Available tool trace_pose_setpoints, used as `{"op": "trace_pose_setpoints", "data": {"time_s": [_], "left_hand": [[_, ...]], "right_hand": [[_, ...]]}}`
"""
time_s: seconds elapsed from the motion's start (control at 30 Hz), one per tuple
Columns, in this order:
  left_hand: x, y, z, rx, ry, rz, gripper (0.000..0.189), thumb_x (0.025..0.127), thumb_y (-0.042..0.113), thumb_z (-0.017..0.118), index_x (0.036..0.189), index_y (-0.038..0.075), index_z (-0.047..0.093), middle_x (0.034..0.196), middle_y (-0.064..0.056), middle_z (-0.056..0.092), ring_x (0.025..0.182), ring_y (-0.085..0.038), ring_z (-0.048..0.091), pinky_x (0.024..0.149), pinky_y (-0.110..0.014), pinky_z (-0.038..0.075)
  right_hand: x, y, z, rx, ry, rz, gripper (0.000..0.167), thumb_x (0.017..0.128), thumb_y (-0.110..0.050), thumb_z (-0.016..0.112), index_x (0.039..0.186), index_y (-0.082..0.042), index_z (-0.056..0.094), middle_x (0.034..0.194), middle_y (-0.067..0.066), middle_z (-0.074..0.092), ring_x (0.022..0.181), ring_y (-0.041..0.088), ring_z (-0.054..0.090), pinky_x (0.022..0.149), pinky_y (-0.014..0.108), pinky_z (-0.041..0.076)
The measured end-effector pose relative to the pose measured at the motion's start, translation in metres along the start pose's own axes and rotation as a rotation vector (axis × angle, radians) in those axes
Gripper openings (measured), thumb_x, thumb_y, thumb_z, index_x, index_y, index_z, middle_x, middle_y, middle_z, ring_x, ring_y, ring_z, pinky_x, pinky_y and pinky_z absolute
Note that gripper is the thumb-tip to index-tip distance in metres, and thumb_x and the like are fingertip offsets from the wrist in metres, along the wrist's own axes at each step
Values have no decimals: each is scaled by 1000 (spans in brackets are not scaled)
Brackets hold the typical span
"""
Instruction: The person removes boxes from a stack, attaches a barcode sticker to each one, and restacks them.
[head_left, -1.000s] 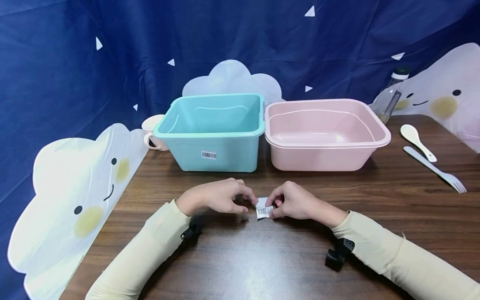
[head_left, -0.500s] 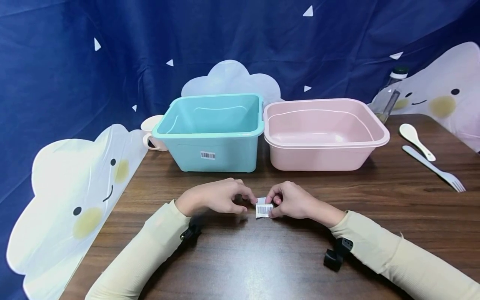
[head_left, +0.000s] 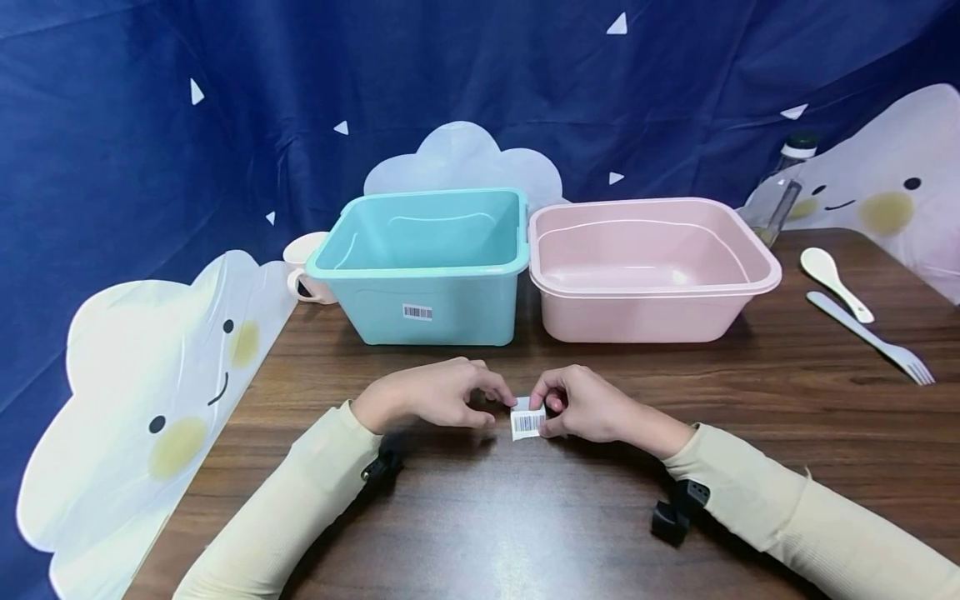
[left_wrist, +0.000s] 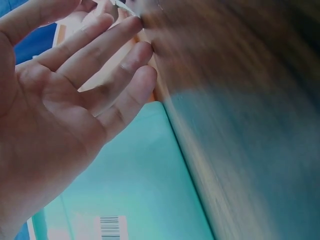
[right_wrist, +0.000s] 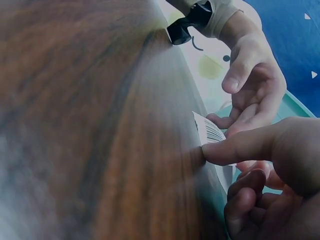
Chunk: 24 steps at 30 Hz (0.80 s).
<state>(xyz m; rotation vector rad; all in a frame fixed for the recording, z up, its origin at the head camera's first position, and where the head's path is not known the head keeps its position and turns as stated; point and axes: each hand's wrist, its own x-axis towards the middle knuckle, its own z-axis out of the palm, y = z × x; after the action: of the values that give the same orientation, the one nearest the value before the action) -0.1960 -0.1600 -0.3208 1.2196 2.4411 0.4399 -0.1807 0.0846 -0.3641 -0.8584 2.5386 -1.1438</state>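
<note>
A small white barcode label (head_left: 528, 423) with a crease across it lies on the table between both hands. My right hand (head_left: 591, 403) pinches its right side, with the thumb at the lower part and the index finger on the upper part. In the right wrist view, the thumb presses on the edge of the printed half, which rises from the wood. My left hand (head_left: 444, 393) is relaxed, palm toward its wrist camera, its fingers (left_wrist: 112, 47) loosely extended. One left fingertip rests at the label's upper left corner, while the left thumb stays apart from the paper.
Behind the hands stand a turquoise bin (head_left: 442, 308) with a barcode sticker and a pink basin (head_left: 637, 318). A pale pink mug (head_left: 318, 289) is partly behind the bin. At right lie a white spoon (head_left: 834, 283) and fork (head_left: 873, 337), near a clear bottle (head_left: 783, 196).
The printed half of the label has shifted its tilt slightly under small movements of the right thumb and index finger. My left hand has stayed almost still.
</note>
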Motion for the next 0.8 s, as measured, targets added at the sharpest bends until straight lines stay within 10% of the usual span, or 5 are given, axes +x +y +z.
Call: {"op": "trace_pose_setpoints", "data": {"time_s": [0.8], "left_hand": [[0,-1,1,-2,-3,-11,35,92,18,67,127,15,67,122,-3,69,113,-15,61,89,-25,50]], "right_hand": [[-5,-11,-5,-6,-100,-136,19,77,-4,80,76,-18,67,65,-12,43,61,2,45,59,18,37]]}}
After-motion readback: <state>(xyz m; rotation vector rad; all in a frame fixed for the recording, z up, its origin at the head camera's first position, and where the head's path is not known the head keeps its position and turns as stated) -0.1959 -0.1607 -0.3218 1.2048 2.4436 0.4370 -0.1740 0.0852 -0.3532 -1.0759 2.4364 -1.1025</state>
